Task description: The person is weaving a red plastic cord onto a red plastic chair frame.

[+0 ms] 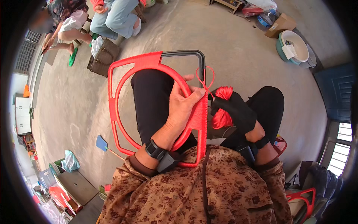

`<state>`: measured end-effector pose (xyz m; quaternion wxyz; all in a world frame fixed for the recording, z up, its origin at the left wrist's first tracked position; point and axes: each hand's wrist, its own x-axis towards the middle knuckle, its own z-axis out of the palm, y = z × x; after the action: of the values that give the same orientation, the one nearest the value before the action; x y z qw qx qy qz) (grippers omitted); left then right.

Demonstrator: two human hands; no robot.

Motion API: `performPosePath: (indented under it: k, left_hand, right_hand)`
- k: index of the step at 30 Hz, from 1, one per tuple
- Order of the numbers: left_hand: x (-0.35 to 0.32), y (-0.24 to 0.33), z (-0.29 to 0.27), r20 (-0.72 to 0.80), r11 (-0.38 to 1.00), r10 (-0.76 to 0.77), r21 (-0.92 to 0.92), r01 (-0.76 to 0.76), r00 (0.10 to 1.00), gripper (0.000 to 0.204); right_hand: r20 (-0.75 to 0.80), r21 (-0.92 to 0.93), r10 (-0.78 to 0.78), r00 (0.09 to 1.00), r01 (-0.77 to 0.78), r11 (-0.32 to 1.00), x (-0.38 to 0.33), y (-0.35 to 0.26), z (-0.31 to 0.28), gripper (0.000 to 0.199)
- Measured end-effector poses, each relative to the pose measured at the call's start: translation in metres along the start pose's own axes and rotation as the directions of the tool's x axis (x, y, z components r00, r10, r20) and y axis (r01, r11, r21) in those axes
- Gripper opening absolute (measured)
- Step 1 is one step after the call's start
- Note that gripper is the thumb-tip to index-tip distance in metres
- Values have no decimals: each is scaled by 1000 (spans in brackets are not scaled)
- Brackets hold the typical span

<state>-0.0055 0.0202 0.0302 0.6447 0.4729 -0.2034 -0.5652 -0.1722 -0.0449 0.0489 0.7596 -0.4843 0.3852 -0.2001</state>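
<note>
A rounded square frame (200, 119) with a ring inside it rests over my lap, mostly wrapped in red cord. At its far right corner the black metal bars (182, 53) show bare. My bare left hand (181, 102) grips the right side of the frame, thumb on top near where the wrapping ends. My right hand (240, 112), in a black glove, is closed around a bundle of red cord (223, 118) just right of the frame. From the bundle a thin strand runs to the frame and makes a loop (213, 76) beside the bare bar.
Two seated people (115, 18) are at the far left, near a brown handbag (106, 56). A blue fly swatter (101, 143) lies left. Stacked basins (280, 50) and a cardboard box (280, 26) stand far right. Another red frame (308, 203) is at the lower right.
</note>
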Motion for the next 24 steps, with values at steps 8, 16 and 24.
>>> performPosePath:
  k: [8, 16, 24]
  left_hand:
    - [0, 0, -3, 24, 998, -24, -53, 25, 999, 52]
    - [2, -2, -5, 119, 986, -74, -138, 90, 990, 47]
    - [2, -3, -4, 156, 969, -144, -177, 171, 977, 16]
  right_hand:
    - [-116, -269, 64, 991, -93, 958, -32, 14, -41, 21]
    - [-247, 316, -28, 969, 108, 943, -40, 16, -45, 11]
    - [-153, 793, -384, 910, 345, 502, -7, -12, -17, 18]
